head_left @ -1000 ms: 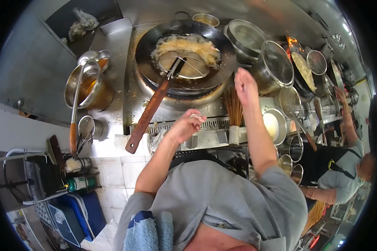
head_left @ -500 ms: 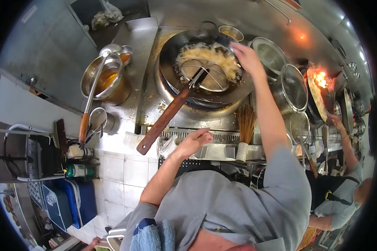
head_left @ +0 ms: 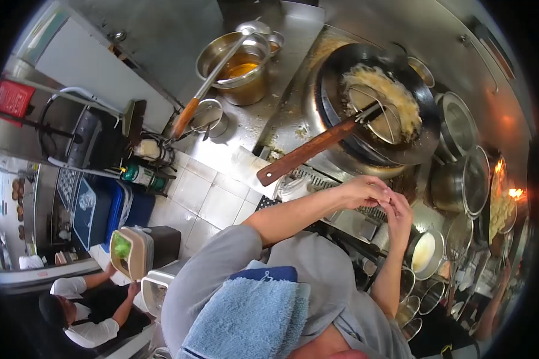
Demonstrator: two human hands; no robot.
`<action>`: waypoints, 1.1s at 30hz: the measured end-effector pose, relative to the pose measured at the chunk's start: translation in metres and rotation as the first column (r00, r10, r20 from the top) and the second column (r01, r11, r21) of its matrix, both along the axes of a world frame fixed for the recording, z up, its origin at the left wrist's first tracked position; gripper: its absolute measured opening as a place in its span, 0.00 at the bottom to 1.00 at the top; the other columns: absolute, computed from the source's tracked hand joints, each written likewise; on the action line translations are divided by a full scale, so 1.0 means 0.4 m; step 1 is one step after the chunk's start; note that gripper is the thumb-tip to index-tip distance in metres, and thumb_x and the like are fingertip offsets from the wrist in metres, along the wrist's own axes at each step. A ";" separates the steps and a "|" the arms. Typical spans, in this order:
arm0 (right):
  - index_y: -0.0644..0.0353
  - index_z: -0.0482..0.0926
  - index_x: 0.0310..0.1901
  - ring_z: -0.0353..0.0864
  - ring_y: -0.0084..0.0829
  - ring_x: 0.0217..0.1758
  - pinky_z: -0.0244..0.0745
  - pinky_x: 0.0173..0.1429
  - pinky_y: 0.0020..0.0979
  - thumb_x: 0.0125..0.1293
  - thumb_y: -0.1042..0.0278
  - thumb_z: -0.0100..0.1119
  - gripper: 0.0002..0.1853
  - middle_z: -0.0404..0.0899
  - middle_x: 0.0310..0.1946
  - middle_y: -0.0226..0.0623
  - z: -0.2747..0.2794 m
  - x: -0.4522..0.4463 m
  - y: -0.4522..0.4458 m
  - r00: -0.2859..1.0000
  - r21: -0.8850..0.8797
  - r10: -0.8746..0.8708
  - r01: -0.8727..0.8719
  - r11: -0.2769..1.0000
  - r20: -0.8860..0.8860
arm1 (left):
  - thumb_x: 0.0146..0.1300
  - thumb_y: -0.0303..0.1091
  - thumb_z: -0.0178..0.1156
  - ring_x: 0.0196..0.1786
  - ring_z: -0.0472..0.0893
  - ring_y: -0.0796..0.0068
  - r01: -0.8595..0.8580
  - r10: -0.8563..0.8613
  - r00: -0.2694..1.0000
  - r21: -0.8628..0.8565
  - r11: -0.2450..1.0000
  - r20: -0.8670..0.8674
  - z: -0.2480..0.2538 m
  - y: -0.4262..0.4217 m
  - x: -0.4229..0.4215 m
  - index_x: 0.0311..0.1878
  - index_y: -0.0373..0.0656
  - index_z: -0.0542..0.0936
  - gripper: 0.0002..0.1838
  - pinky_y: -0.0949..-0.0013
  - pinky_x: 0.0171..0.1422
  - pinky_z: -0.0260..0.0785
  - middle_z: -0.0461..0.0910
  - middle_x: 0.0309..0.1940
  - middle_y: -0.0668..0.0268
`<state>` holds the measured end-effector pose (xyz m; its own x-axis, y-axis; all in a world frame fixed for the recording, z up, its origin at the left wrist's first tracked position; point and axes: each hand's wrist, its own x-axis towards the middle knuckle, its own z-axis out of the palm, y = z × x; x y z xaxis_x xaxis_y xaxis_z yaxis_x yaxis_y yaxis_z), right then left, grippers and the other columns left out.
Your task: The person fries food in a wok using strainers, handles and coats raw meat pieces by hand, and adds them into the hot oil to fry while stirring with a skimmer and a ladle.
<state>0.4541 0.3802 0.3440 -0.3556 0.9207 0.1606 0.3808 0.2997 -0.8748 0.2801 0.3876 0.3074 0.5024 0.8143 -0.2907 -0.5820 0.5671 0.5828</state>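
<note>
My left hand point(head_left: 364, 190) and my right hand point(head_left: 399, 210) meet in front of the stove. Their fingers are curled and touch at the tips; anything between them is too small or hidden to make out. Just beyond them sits a large black wok point(head_left: 335, 96), where pale yellow food point(head_left: 395, 90) bubbles in oil. A round wire strainer point(head_left: 380, 122) rests inside the wok on top of the food. Its long wooden handle point(head_left: 308, 151) sticks out over the near left rim, and neither hand touches it.
Left of the wok stand a steel pot point(head_left: 245, 90) of amber liquid, a ladle point(head_left: 212, 78) across it, and a small steel cup point(head_left: 212, 116). Flames point(head_left: 515, 193) rise at a burner on the right. At lower left, another person point(head_left: 96, 305) reaches toward a bin point(head_left: 132, 251).
My right hand has come back from the wok's far right side, where a dark thing was at its fingers, to meet my left hand. The view has turned left, showing another person.
</note>
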 end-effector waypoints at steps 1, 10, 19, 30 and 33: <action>0.68 0.79 0.48 0.78 0.26 0.42 0.75 0.44 0.25 0.57 0.83 0.61 0.16 0.78 0.43 0.39 -0.004 0.009 -0.005 0.999 -0.041 -0.024 0.023 0.999 -0.038 | 0.59 0.30 0.63 0.43 0.79 0.76 -0.014 0.015 0.999 -0.019 1.000 0.042 -0.006 -0.006 0.011 0.48 0.38 0.73 0.15 0.72 0.47 0.72 0.79 0.42 0.61; 0.69 0.81 0.43 0.78 0.23 0.38 0.74 0.41 0.23 0.54 0.81 0.65 0.13 0.79 0.37 0.36 -0.048 0.001 0.010 0.976 -0.099 -0.013 -0.009 0.995 -0.217 | 0.62 0.32 0.62 0.43 0.79 0.75 -0.025 0.045 0.978 0.102 0.994 -0.203 -0.026 -0.029 0.010 0.45 0.37 0.79 0.11 0.74 0.50 0.72 0.79 0.41 0.64; 0.69 0.81 0.37 0.76 0.20 0.31 0.73 0.38 0.22 0.61 0.76 0.59 0.06 0.81 0.31 0.33 0.104 0.018 0.225 0.865 -0.113 -0.143 0.100 0.989 -0.481 | 0.65 0.36 0.59 0.50 0.78 0.69 -0.270 0.264 0.950 -0.009 0.963 -0.166 -0.006 -0.137 -0.040 0.50 0.39 0.70 0.15 0.66 0.54 0.74 0.76 0.47 0.61; 0.59 0.80 0.48 0.82 0.40 0.46 0.74 0.52 0.35 0.55 0.75 0.51 0.18 0.82 0.43 0.45 -0.049 -0.120 0.929 0.946 0.380 -0.300 0.236 0.894 0.119 | 0.63 0.29 0.60 0.34 0.76 0.82 -0.318 0.428 0.517 0.297 0.900 -0.742 0.151 -0.489 -0.319 0.42 0.37 0.80 0.07 0.76 0.38 0.70 0.80 0.32 0.69; 0.60 0.76 0.56 0.81 0.30 0.49 0.73 0.54 0.30 0.58 0.78 0.54 0.21 0.82 0.45 0.43 0.112 -0.061 0.756 0.991 0.350 -0.124 0.136 0.927 -0.055 | 0.63 0.32 0.61 0.34 0.76 0.82 -0.334 0.470 0.087 0.418 0.845 -0.879 0.255 -0.509 -0.435 0.41 0.33 0.81 0.10 0.75 0.39 0.69 0.82 0.32 0.65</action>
